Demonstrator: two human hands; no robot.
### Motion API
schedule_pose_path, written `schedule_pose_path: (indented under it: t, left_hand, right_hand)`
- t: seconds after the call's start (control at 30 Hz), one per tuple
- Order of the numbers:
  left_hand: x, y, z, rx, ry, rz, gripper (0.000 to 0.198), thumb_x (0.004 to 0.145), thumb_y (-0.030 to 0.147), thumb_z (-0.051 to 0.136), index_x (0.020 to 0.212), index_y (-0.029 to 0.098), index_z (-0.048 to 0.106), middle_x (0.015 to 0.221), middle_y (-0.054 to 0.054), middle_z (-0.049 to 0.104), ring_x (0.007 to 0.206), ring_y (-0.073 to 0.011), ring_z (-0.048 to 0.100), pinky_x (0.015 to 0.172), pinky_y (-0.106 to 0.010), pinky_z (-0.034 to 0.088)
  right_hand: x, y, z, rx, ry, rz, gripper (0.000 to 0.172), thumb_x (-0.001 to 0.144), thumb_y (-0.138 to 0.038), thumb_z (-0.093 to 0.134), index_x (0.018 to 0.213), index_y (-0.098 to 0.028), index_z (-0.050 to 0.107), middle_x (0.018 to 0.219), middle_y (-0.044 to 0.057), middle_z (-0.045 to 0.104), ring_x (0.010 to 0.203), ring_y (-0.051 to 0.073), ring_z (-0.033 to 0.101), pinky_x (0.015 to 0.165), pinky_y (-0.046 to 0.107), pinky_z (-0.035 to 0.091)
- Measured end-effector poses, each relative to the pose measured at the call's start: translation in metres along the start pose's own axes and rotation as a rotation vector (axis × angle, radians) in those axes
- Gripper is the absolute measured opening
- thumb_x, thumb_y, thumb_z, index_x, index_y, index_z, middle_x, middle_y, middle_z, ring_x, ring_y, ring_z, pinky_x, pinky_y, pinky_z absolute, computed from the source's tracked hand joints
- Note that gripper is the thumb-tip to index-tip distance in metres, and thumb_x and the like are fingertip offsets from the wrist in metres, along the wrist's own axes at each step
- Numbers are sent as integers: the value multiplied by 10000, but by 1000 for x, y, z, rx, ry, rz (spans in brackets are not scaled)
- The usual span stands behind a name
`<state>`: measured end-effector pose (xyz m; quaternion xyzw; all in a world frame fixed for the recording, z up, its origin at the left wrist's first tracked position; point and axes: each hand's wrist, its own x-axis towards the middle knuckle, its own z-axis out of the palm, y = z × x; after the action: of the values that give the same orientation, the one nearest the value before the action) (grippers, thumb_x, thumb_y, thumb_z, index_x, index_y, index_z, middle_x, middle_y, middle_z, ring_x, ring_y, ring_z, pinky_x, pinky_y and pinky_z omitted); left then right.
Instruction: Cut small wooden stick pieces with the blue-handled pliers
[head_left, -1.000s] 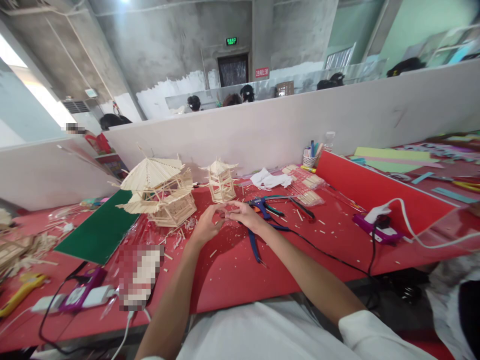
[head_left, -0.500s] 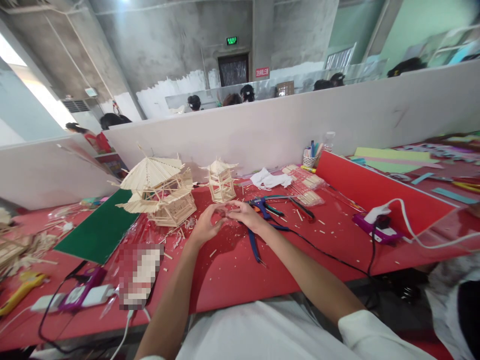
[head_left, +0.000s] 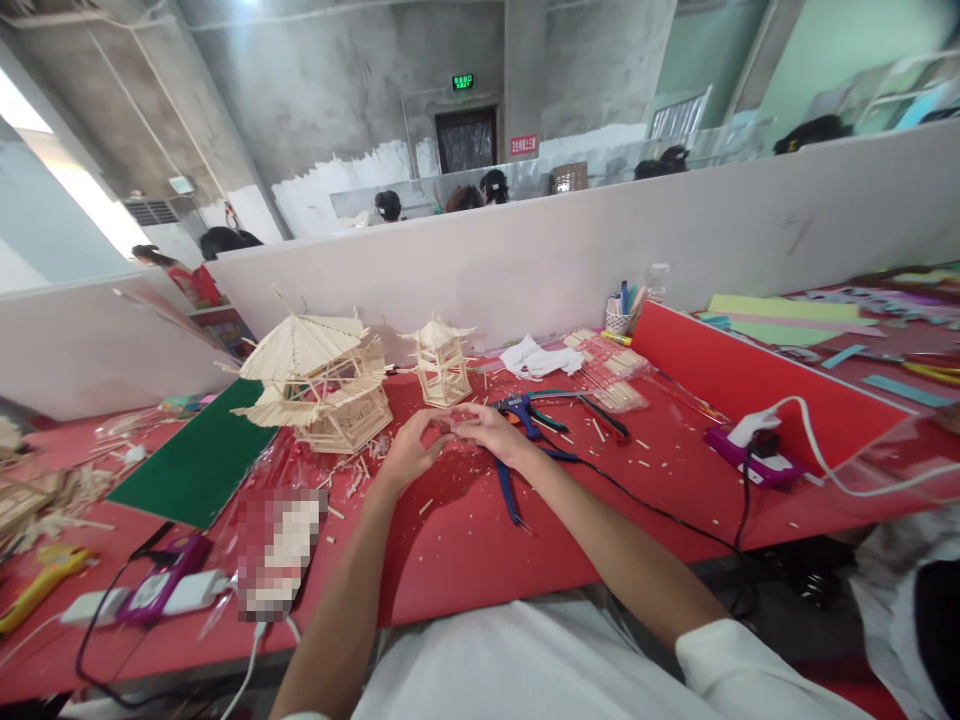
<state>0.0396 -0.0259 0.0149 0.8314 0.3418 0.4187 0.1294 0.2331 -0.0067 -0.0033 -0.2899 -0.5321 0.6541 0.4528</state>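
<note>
Curling close together at frame centre, the left hand (head_left: 412,452) and right hand (head_left: 491,432), how closed or on what I cannot tell, are just below the small stick pavilion (head_left: 441,362), which a careless forward nudge might topple.

Red table (head_left: 465,560), wood scraps (head_left: 426,507) scattered around small stick pavilion (head_left: 442,362). Left of small pavilion: larger stick pavilion (head_left: 341,425), then green board (head_left: 199,460). Right of it: white cloth (head_left: 538,358), then bagged sticks (head_left: 622,367). Front-right: blue glue gun (head_left: 529,424).
</note>
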Motion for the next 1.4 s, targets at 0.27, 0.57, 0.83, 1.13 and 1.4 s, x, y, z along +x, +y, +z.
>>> schedule_pose_path:
  t: [0.27, 0.57, 0.83, 1.13, 1.4]
  left_hand:
    - [3, -12, -1, -112, 223, -93, 229, 879, 255, 609, 1098, 191, 591, 955, -50, 654, 884, -160, 647, 854, -324, 534]
    - [5, -27, 3, -47, 167, -249, 146, 870, 272, 585, 961, 176, 646, 919, -62, 670, 843, -178, 634, 813, -315, 506]
    - [5, -25, 6, 0, 61, -306, 169, 884, 310, 543, 853, 179, 646, 852, -48, 704, 800, -187, 643, 775, -306, 487]
    - [3, -33, 9, -10, 31, -314, 58, 841, 238, 573, 831, 189, 604, 819, -32, 693, 770, -169, 648, 764, -295, 502]
    - [0, -42, 11, 30, -7, -341, 124, 831, 170, 551, 917, 189, 639, 924, -60, 717, 871, -191, 666, 833, -315, 503]
  right_hand:
    - [1, 1, -2, -419, -35, -165, 153, 804, -270, 666, 906, -166, 714, 759, 45, 729, 672, 168, 680, 608, 244, 494]
    - [-6, 3, 10, -1199, -64, -316, 149, 851, -159, 647, 925, -196, 771, 956, 74, 745, 864, 193, 683, 804, 267, 452]
    - [-11, 0, 14, -1195, -184, -156, 119, 801, -167, 695, 889, -191, 771, 765, 29, 744, 709, 145, 665, 638, 213, 403]
    - [-5, 10, 14, -1276, -216, -189, 112, 824, -190, 695, 887, -200, 786, 858, 59, 761, 838, 181, 681, 742, 242, 422]
    - [-8, 1, 10, -1251, -190, -201, 174, 866, -172, 619, 947, -204, 770, 930, 57, 764, 891, 189, 694, 786, 246, 448]
